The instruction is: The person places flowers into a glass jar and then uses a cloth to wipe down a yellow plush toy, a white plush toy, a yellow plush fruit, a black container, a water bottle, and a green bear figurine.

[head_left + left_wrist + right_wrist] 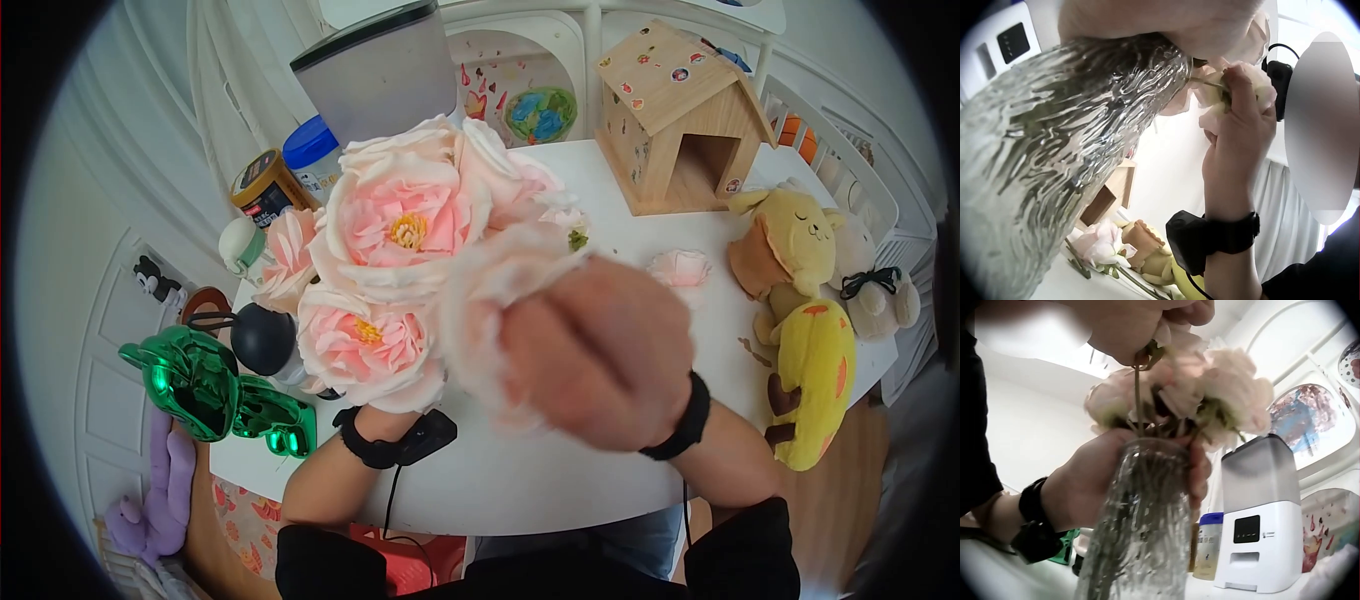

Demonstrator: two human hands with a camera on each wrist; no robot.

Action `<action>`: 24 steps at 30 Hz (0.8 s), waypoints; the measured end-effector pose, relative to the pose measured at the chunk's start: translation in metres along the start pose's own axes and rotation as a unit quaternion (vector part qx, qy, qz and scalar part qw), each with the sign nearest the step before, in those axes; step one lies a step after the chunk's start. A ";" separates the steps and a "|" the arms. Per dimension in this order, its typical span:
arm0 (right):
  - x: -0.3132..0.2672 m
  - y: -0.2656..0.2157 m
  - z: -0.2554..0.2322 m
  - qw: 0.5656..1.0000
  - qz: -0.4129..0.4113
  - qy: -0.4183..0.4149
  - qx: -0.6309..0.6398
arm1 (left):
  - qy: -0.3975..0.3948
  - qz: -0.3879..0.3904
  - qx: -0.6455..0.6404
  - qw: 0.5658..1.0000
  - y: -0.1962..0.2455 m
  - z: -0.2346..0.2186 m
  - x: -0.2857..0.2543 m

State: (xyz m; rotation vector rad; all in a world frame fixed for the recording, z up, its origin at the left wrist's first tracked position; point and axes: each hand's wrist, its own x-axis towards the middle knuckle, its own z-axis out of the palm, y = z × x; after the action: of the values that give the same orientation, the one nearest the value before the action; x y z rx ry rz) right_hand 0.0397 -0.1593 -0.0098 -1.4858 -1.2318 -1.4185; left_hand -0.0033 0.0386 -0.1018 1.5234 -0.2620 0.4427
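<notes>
Over the white table (560, 470), the left hand (1094, 481) is wrapped around a rippled glass vase (1141, 531), fingers curled around its neck right under the blooms. You can see it best from the right wrist view; from the head view the hand is mostly hidden behind the flowers, only the wrist strap shows. The vase is held up off the table and tilted a bit.

Stuffed into the vase is a bunch of pale pink flowers (400, 240), big open ones with yellow centres. The right hand (600, 355) is up at the bunch, fingers pinched around one pink flower (490, 290) at its head, with the thin stem hanging straight down toward the mouth of the vase. It's pretty blurry in the head view, so I can't tell how far down the stem goes.

Other stuff around: one loose pink flower (680, 268) lying on the table near a small wooden house (680, 115), a yellow plush toy (810, 370) and a beige one beside it at the right edge, a shiny green figure (210, 385) on the left, a couple of tins (265, 185) and a grey-and-white appliance (380, 65) at the back.
</notes>
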 end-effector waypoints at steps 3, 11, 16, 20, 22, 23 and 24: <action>-0.007 0.004 0.004 0.999 0.010 -0.017 -0.034 | 0.019 0.023 0.032 0.999 0.001 -0.005 -0.001; -0.014 0.024 0.011 0.989 0.140 -0.055 0.005 | 0.058 0.076 0.099 0.991 -0.006 -0.012 0.002; -0.015 0.026 0.016 0.985 0.153 -0.083 0.000 | -0.065 0.088 -0.063 0.992 0.000 -0.015 0.005; -0.008 0.035 -0.004 0.979 0.130 -0.125 0.095 | 0.078 0.000 0.114 0.990 -0.014 -0.035 -0.001; 0.002 0.049 -0.020 0.961 0.197 -0.123 0.153 | 0.118 0.000 0.070 0.991 -0.011 -0.036 0.002; 0.006 0.064 -0.028 0.960 0.230 -0.091 0.135 | 0.045 0.034 0.385 0.921 -0.002 -0.038 0.000; 0.015 0.080 -0.039 0.940 0.302 -0.092 0.129 | -0.034 0.061 0.657 0.751 0.004 -0.039 -0.003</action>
State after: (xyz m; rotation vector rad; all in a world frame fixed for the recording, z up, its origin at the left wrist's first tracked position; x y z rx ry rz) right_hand 0.1038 -0.2157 0.0179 -1.6426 -0.9048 -0.6977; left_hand -0.0119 0.0768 -0.1005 2.9350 -0.0695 0.7438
